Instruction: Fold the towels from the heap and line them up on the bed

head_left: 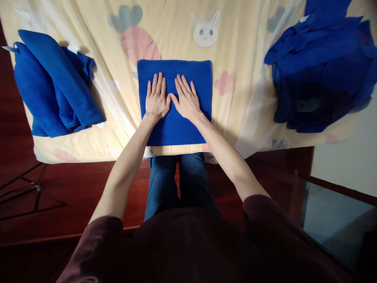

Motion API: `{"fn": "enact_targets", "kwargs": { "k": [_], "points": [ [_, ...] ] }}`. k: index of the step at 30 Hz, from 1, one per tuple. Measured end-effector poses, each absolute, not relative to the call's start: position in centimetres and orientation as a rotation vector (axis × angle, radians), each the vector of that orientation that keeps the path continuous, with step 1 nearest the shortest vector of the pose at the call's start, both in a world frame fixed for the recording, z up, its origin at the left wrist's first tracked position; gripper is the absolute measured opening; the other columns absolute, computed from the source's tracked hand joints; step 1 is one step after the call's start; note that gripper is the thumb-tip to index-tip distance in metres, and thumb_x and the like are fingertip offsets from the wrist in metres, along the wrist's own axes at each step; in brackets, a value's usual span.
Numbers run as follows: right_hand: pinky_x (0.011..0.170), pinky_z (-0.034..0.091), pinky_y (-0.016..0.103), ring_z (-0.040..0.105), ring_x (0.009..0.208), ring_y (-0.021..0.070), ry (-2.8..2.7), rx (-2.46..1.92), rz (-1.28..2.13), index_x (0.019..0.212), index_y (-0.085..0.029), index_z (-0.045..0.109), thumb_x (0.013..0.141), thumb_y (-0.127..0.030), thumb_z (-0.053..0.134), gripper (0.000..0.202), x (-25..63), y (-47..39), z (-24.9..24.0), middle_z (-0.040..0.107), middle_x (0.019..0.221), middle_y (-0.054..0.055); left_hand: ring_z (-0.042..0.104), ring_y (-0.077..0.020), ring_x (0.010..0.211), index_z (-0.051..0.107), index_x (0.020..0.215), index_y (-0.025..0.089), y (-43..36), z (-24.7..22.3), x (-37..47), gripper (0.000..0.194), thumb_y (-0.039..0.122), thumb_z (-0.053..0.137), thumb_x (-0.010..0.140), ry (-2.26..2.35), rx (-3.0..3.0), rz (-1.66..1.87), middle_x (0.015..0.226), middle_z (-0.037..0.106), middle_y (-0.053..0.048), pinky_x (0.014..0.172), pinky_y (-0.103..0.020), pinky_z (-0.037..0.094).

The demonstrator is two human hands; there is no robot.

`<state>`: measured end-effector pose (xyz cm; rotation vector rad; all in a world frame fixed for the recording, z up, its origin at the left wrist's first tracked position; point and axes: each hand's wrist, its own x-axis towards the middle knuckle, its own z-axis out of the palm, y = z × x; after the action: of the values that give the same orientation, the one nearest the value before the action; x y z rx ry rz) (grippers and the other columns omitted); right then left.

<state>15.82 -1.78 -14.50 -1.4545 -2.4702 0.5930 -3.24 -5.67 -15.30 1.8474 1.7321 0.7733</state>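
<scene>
Person's jeans (pixel 163 184) at six o'clock, blue cloth (pixel 176 127) flat at centre on sheet (pixel 247 43), left hand (pixel 156 100) and right hand (pixel 188 101) palm-down on the cloth, fingers straight, slightly parted, gripping nothing, blue bundle (pixel 55 86) at nine, blue heap (pixel 324 70) at three, printed rabbit (pixel 205 35) at one o'clock

The left hand (pixel 157 98) and right hand (pixel 188 101) hide patches of the flat cloth (pixel 179 131), while the frame cuts off the heap (pixel 344 67) right of that cloth, the sheet (pixel 238 31) beyond it and the stand (pixel 37 188) to its near left, and a label (pixel 73 48) on the pile (pixel 72 90) to its left is too small to read.
</scene>
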Motion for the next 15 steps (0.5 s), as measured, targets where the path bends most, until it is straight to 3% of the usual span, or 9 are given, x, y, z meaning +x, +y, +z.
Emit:
{"fn": "enact_targets", "kwargs": {
  "k": [3, 9, 15],
  "points": [
    [0.133, -0.002, 0.059, 0.003, 0.166, 0.0247, -2.422, -1.525, 0.603, 0.167, -0.010, 0.022, 0.109, -0.054, 0.017, 0.073, 19.1, -2.6, -15.7, 0.015, 0.176, 0.011, 0.005, -0.0236, 0.164, 0.041, 0.160, 0.009, -7.5, -15.3, -3.8, 0.082, 0.066, 0.039, 0.100, 1.767, 1.820, 0.747, 0.173, 0.026, -0.011, 0.135, -0.046, -0.002],
    [0.130, -0.006, 0.064, 0.000, 0.165, 0.0303, -2.348, -1.678, 0.440, 0.167, -0.003, 0.019, 0.110, -0.050, 0.016, 0.073, 19.8, -4.5, -15.4, 0.012, 0.176, 0.018, 0.003, -0.0258, 0.164, 0.035, 0.163, 0.007, -9.5, -14.8, -1.9, 0.079, 0.059, 0.036, 0.104, 1.827, 1.831, 0.763, 0.174, 0.022, -0.014, 0.134, -0.048, -0.005],
    [0.134, 0.000, 0.058, 0.004, 0.166, 0.0251, -2.488, -1.474, 0.561, 0.169, -0.011, 0.016, 0.109, -0.047, 0.019, 0.069, 19.4, -11.2, -14.3, 0.015, 0.177, 0.011, 0.009, -0.0260, 0.164, 0.034, 0.164, 0.008, -16.2, -14.0, 0.3, 0.073, 0.053, 0.033, 0.106, 1.803, 1.879, 0.685, 0.173, 0.025, -0.015, 0.134, -0.047, 0.001]
  ]
}}
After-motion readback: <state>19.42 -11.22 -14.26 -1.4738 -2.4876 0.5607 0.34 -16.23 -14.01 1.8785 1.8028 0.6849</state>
